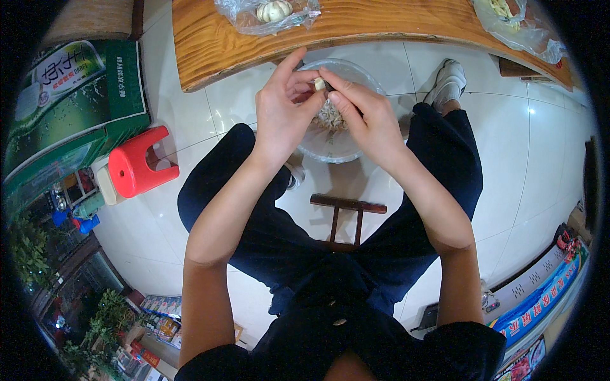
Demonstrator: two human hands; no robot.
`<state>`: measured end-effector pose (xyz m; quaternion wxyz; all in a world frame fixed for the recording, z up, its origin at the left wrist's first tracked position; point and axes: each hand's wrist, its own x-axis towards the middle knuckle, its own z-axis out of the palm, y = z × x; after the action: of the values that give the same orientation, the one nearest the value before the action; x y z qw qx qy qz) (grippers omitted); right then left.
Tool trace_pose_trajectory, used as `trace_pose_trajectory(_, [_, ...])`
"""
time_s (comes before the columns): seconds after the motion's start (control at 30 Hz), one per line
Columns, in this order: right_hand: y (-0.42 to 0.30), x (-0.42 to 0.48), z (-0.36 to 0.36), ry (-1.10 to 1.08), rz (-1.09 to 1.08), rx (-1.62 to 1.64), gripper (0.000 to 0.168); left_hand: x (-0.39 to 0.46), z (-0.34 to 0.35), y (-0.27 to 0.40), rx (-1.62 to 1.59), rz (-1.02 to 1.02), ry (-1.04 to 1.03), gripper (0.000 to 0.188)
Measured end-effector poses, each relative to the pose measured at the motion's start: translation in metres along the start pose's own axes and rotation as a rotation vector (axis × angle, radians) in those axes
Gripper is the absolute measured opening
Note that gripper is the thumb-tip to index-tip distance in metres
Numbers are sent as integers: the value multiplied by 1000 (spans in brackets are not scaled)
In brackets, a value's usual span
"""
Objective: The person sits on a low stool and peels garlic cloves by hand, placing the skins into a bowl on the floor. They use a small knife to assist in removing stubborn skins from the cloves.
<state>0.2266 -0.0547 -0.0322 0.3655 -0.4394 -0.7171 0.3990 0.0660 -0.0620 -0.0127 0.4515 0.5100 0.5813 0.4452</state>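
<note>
My left hand [282, 107] pinches a pale peeled garlic clove [319, 85] between thumb and fingers, its index finger stretched out. Touching close beside it, my right hand [364, 107] grips a small dark object [329, 87], mostly hidden by the fingers. Both hands are over a round bin lined with a clear plastic bag [333, 147]. Inside the bin lies a heap of garlic skins [329, 116], partly covered by my hands. On the wooden table ahead, a whole garlic bulb [274, 10] rests in a clear plastic bag [243, 21].
The wooden table's [381, 19] curved edge runs just beyond the bin. Another plastic bag [519, 35] with pale pieces lies at its right end. A red plastic stool [128, 164] and a green drinks cooler [81, 90] stand left. A wooden stool frame [348, 204] shows between my legs.
</note>
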Motion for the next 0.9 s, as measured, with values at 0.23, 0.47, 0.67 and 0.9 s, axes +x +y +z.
trace_pose_trajectory(0.23, [7, 3, -7, 21, 261, 210, 31, 0, -2, 6, -8, -43, -22, 59])
trace_pose_trajectory(0.47, [14, 5, -11, -94, 370, 240, 38, 4, -3, 7, -191, -127, 1, 54])
trace_pose_trajectory(0.67, [0, 6, -4, -29, 465, 556, 25, 0, 1, 4, -324, -201, -34, 53])
trace_pose_trajectory(0.9, [2, 5, -11, -5, 715, 1050, 17, -3, 10, 7, 210, 123, -52, 49])
